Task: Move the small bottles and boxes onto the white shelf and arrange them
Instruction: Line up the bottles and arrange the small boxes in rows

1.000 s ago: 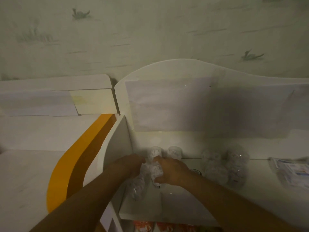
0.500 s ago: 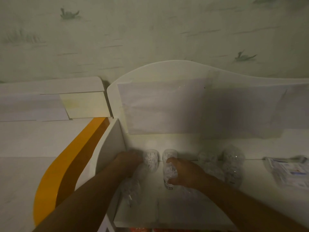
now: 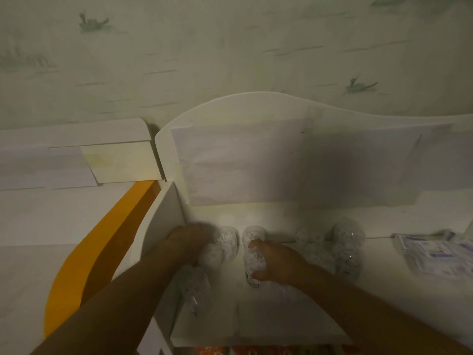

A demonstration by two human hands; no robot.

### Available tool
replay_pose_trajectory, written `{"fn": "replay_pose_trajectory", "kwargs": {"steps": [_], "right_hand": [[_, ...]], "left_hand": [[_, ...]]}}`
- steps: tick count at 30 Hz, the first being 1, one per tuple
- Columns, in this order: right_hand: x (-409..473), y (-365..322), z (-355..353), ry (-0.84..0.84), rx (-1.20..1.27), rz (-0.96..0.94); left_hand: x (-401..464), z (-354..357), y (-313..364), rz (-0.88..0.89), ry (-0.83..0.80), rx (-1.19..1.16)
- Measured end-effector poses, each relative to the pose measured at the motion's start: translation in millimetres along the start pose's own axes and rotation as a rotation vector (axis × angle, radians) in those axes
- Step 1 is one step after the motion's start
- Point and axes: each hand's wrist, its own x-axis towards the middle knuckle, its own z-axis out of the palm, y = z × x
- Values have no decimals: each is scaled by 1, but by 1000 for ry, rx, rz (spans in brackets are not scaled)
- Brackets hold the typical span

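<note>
Several small clear bottles stand on the white shelf (image 3: 281, 326) in dim light. My left hand (image 3: 190, 239) is wrapped around one bottle (image 3: 213, 254) at the shelf's back left corner, beside another bottle (image 3: 228, 237). My right hand (image 3: 276, 262) grips a bottle (image 3: 253, 265) with a dark label, just in front of a further bottle (image 3: 253, 233) by the back wall. One more bottle (image 3: 195, 288) lies under my left forearm. A cluster of bottles (image 3: 345, 247) stands to the right.
A flat plastic-wrapped packet (image 3: 435, 252) lies at the shelf's right end. The shelf's curved back panel (image 3: 256, 149) and left side wall (image 3: 158, 221) close it in. An orange curved edge (image 3: 102, 242) and a white surface lie to the left. Red items show below the shelf.
My hands have separated: the left moved its bottle back into the left corner, the right carried its bottle rightwards in front of the rear bottle. The camera tilted slightly.
</note>
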Motion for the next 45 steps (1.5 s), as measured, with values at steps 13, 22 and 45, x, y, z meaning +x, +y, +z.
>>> {"fn": "replay_pose_trajectory", "kwargs": {"steps": [13,22,45], "right_hand": [[1,-2,2,-4,36,4],[2,-2,1,59,5,-9],[-6,-4,-4,78,-76,-86]], "left_hand": [[-7,6,12,35,-82,-568],[0,41,22,-52,-131,-670],[-8,29,31,-156,34,-679]]}}
